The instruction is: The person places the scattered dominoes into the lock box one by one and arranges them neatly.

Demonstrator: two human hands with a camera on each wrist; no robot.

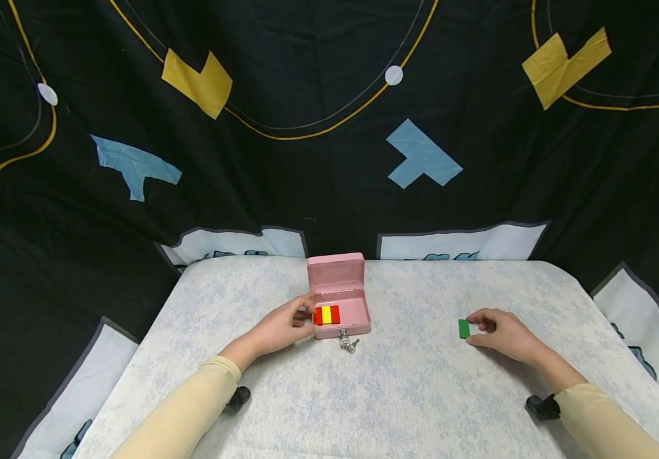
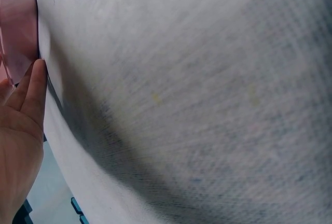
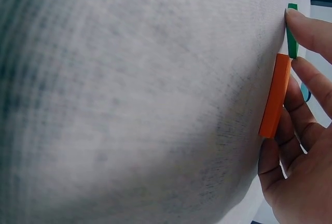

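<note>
A pink metal cash box [image 1: 358, 327] stands with its lid [image 1: 336, 273] raised. Inside, at the left, lie red blocks [image 1: 335, 314] with a yellow block [image 1: 326, 315] between them. My left hand [image 1: 276, 328] holds the box at its left side, fingers bent over the wall and thumb by the front corner. To the right, my right hand [image 1: 504, 335] pinches a thin green block [image 1: 464, 329] between thumb and forefinger, at the tabletop. An orange block [image 3: 275, 97] shows beside its other fingers in the right wrist view; the head view does not show it.
A small padlock with keys [image 1: 348, 343] hangs at the box's front. Pale patterned cloth covers the table [image 1: 410, 395]. Behind the table hangs a dark curtain [image 1: 329, 191]. Black wrist devices [image 1: 543, 408] sit under both forearms.
</note>
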